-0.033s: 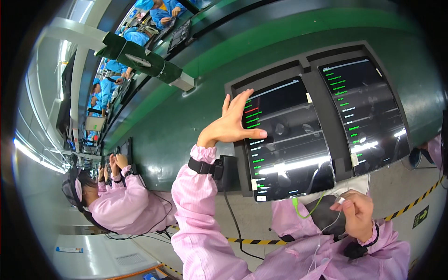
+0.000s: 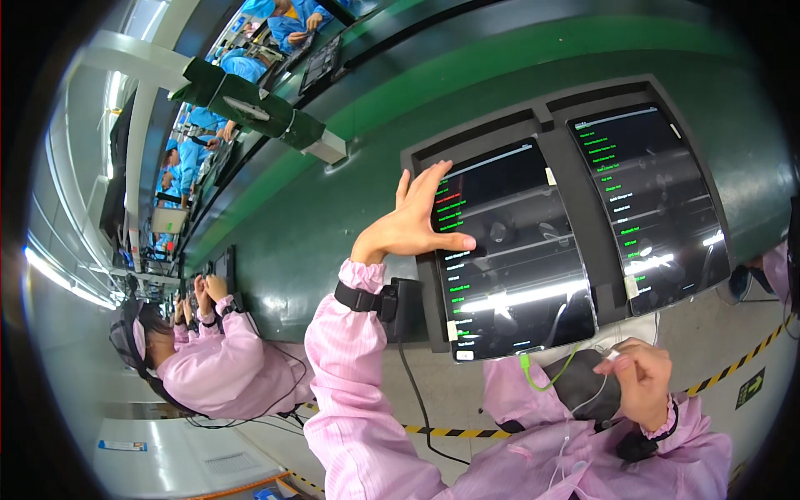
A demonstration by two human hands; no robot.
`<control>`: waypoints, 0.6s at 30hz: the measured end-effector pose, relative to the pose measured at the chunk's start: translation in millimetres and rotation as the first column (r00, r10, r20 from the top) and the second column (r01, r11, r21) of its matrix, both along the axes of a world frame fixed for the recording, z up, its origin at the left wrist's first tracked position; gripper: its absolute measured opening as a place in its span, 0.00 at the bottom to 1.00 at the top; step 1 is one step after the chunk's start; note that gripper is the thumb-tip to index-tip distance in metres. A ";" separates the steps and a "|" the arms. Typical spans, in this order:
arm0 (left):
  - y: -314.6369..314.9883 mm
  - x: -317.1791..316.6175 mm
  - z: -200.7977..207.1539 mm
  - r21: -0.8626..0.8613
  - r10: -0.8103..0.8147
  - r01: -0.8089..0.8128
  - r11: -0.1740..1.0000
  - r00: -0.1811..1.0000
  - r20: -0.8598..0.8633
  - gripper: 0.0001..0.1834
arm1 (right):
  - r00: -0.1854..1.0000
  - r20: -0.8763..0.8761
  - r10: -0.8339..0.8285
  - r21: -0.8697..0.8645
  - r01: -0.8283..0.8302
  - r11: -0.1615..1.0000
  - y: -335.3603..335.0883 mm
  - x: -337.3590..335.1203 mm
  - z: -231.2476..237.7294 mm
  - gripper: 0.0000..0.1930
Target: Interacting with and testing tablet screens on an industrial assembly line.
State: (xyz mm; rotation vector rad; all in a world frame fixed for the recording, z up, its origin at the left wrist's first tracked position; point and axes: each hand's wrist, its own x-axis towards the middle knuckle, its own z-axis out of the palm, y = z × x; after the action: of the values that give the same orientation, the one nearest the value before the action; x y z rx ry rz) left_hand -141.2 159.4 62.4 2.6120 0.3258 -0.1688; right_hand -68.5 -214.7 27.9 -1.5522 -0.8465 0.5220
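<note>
Two black tablets lie side by side in a dark foam tray (image 2: 596, 225), their lit screens showing lists of mostly green and white lines. Over the left edge of the left tablet (image 2: 517, 250), my left hand (image 2: 408, 221) is spread, its thumb on or just above the screen and its fingertips near the upper left edge. The right tablet (image 2: 650, 200) is untouched. Below the tray, my right hand (image 2: 643, 379) pinches the white plug (image 2: 613, 356) of a thin white cable. A green cable (image 2: 546, 385) with a green plug meets the left tablet's near edge.
A green-wrapped beam (image 2: 250, 107) crosses above the green bench (image 2: 333, 200). A black cable (image 2: 425, 400) hangs from my left wrist device. To the left, a person in pink (image 2: 233, 367) works; people in blue sit farther off. Yellow-black tape (image 2: 458, 431) marks the floor.
My left thumb has shifted very slightly down and left over the screen. The right hand and its plug have moved a touch to the right.
</note>
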 end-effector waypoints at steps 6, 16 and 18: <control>0.3 -3.3 0.6 0.043 -0.044 0.044 0.998 0.999 -0.015 0.63 | 0.952 -0.266 -0.148 -0.086 0.130 0.988 -6.8 13.5 3.4 0.15; 1.3 -2.9 -1.0 0.057 -0.049 0.050 0.997 0.999 -0.011 0.64 | 0.955 0.038 -0.293 0.064 0.291 0.955 -26.0 30.3 -10.7 0.09; 1.1 -1.9 -0.5 0.047 -0.024 0.025 0.999 0.999 -0.022 0.63 | 0.948 0.037 -0.317 0.008 0.317 0.948 -35.9 36.5 -3.8 0.08</control>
State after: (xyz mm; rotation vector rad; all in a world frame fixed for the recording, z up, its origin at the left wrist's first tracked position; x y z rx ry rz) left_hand -143.1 160.5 61.9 2.6637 0.3093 -0.2001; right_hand -32.0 -250.6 24.1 -1.6616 -0.6072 0.2579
